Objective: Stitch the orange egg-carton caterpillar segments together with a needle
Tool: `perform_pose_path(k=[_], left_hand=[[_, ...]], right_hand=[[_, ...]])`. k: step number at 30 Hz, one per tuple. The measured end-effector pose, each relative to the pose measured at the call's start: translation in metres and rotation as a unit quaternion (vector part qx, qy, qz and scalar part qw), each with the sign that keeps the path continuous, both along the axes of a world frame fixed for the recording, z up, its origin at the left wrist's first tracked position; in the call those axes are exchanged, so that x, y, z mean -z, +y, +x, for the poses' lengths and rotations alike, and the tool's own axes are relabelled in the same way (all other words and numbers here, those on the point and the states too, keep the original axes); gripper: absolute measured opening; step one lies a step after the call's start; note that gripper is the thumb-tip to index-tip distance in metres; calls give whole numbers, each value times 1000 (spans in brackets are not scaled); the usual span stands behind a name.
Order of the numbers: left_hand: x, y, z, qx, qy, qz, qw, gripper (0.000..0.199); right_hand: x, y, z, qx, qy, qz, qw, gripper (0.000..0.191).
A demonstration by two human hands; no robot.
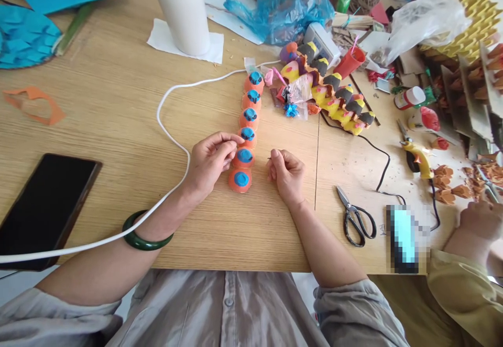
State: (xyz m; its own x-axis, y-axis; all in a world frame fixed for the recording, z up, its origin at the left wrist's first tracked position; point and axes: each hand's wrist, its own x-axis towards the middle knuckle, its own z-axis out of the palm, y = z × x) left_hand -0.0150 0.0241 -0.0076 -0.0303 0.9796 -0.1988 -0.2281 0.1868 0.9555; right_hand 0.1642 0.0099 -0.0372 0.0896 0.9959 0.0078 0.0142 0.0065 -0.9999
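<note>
A strip of orange egg-carton cups runs away from me, each cup topped with a flattened blue clay-like disc. The farther discs carry small dark curled pieces; the nearest disc is plain. My left hand is at the strip's left side, index finger reaching over a middle cup and thumb close to its side, fingers closed against it. To the right of the strip, apart from it, my right hand is closed, thumb against the curled index finger, with a tiny dark bit showing at the fingertips.
Black-handled scissors and a yellow glue gun lie on the right. A white cable crosses my left forearm; a phone lies left. Beyond stand a white bottle and painted egg-carton strips. A co-worker's hand is at right.
</note>
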Motion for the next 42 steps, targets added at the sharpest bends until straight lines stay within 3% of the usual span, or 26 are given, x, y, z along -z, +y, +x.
perform_pose_path(k=[6,10,15,21,26,33,36,42], left_hand=[[6,-1,-1,-4,23,15,1000,11],[9,-4,-4,12,58,65,996,12],[1,-12,-2,56,184,170,967,18],[2,-15,4,93,215,250,939,15],[2,-18,6,87,224,269,933,7],[0,-18,4,75,220,248,941,16],[0,-18,2,76,225,249,939,12],[-4,-15,-2,37,228,211,950,34]], right_hand=[[-2,-2,-1,-11,5,-7,1000,48],[-2,-3,-1,-4,16,-12,1000,48],[-4,-5,-3,-18,11,-21,1000,51],[-8,-9,-7,-34,2,-3,999,53],[-8,-12,-9,-57,4,8,998,52],[-12,-13,-10,-99,22,-10,995,54],[-12,-11,-11,-89,29,-17,995,53],[-9,-8,-10,-34,89,-31,995,41]])
